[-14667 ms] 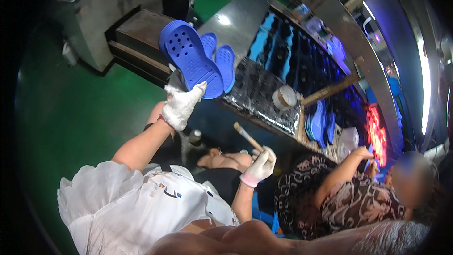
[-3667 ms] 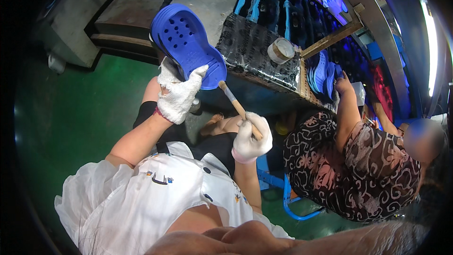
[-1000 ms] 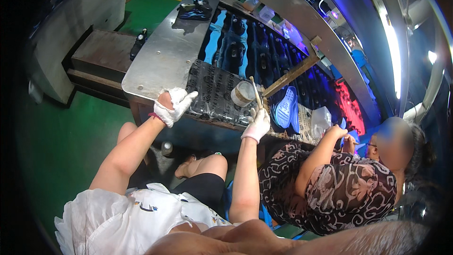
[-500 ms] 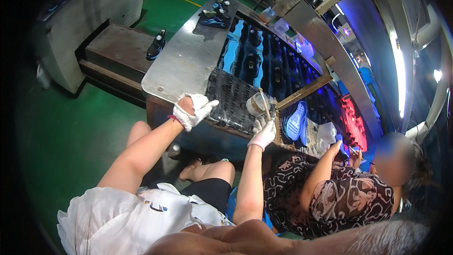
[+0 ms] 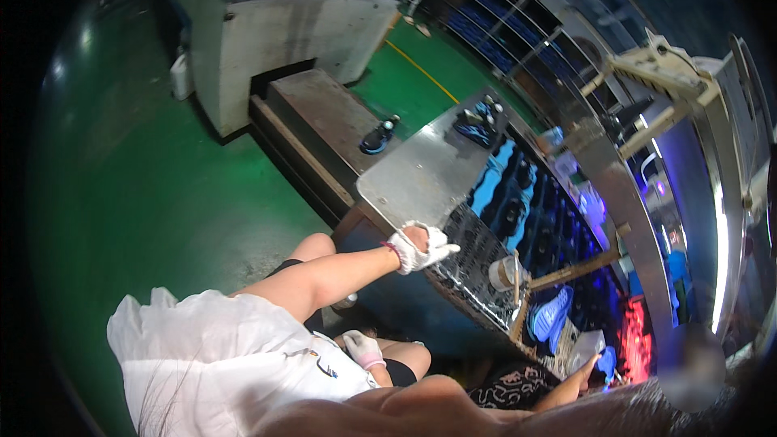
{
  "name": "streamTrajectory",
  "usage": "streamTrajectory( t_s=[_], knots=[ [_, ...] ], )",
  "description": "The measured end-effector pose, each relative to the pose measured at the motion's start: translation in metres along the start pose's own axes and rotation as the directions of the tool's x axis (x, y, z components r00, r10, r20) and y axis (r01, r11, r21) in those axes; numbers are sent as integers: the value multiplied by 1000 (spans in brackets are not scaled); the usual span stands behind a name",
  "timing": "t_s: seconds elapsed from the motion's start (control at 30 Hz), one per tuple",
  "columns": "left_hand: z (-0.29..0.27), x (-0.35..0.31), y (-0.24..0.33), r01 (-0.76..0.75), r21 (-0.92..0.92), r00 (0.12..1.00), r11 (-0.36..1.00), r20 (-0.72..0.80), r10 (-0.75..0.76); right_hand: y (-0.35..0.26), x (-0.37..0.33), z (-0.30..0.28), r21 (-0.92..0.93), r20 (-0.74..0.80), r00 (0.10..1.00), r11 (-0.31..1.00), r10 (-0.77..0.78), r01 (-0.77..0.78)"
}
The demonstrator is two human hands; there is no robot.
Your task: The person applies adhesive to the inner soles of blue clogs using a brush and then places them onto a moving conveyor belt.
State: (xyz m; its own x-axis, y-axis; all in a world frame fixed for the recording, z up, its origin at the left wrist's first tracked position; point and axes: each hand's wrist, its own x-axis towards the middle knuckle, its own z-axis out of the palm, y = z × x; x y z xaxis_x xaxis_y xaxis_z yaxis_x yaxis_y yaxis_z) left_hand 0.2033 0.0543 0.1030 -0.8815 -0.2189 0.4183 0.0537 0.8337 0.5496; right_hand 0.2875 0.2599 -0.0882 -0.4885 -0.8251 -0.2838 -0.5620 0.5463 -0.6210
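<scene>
1. The left arm (image 5: pixel 340 279) stretches out to the bench's (image 5: pixel 413 178) near edge, close to its left corner.
2. The white-gloved left hand (image 5: pixel 421 248) is at that edge, fingers extended rightward; contact is unclear.
3. The right forearm (image 5: pixel 379 373) is drawn in low, below the bench's near edge.
4. The gloved right hand (image 5: pixel 362 349) lies by the lap, its fingers hard to make out.

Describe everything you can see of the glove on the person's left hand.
The glove is white and looks like cloth. A wide opening over the left hand leaves bare skin showing, and a reddish band lies at the wrist. Its fingers point to the picture's right, with nothing visibly held. It appears in front of the bench, near the black covering; whether it touches either is unclear.
</scene>
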Motion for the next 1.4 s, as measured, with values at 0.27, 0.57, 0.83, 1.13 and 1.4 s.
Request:
streamTrajectory(
  t_s=[0.27, 0.57, 0.83, 1.13, 1.4],
  knots=[
    [33, -164, 8, 157, 22, 807, 987, 573, -141, 84, 13, -2, 321, -155, 968, 937, 196, -139],
    [64, -239, -15, 312, 73, 587, 947, 769, -253, 39, 33, 20, 332, -53, 974, 924, 220, -190],
    [80, -229, -17, 312, 88, 563, 946, 784, -259, 26, 41, 12, 267, -35, 984, 950, 176, -160],
    [95, -225, -18, 330, 92, 552, 939, 789, -271, 24, 47, 6, 177, 6, 992, 976, 126, -125],
    [107, -216, -18, 327, 110, 533, 939, 799, -279, 26, 48, -8, 87, 6, 997, 993, 82, -82]
  ],
)
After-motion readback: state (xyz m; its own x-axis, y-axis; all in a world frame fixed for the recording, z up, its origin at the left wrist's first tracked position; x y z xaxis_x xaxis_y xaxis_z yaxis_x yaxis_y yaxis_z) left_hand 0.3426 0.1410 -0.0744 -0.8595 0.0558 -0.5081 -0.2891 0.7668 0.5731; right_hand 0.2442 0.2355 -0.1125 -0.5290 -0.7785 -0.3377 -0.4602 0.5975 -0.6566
